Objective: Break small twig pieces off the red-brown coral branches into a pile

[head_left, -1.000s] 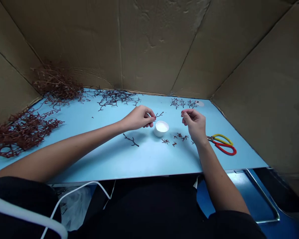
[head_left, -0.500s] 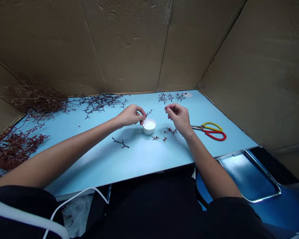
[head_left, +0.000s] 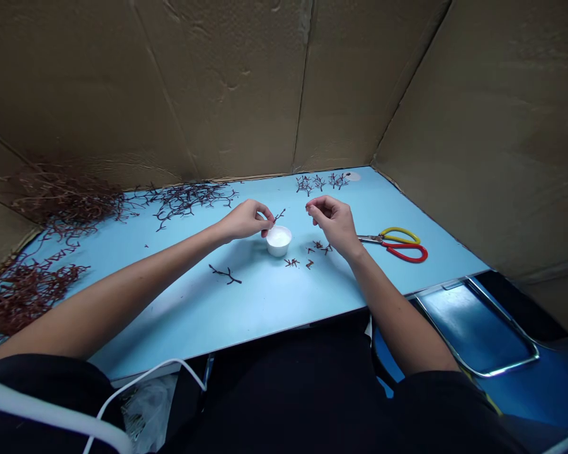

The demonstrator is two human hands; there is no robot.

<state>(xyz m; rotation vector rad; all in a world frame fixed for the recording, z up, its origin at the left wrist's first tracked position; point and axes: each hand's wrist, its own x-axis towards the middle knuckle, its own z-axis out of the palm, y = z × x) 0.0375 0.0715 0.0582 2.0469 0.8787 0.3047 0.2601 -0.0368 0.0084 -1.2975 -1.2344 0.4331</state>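
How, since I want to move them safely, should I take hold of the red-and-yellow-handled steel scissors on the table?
Grip the red-and-yellow-handled steel scissors by the red plastic loop and yellow plastic loop, coming from above on the right with your right hand. The loops lie flat on the pale blue table, away from the steel blades, which point left toward that hand.

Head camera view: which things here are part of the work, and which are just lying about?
Part of the work: left hand pinching a dark twig beside the white cup; right hand; small twig pieces.
Lying about: scissors, twig heap, white cable.
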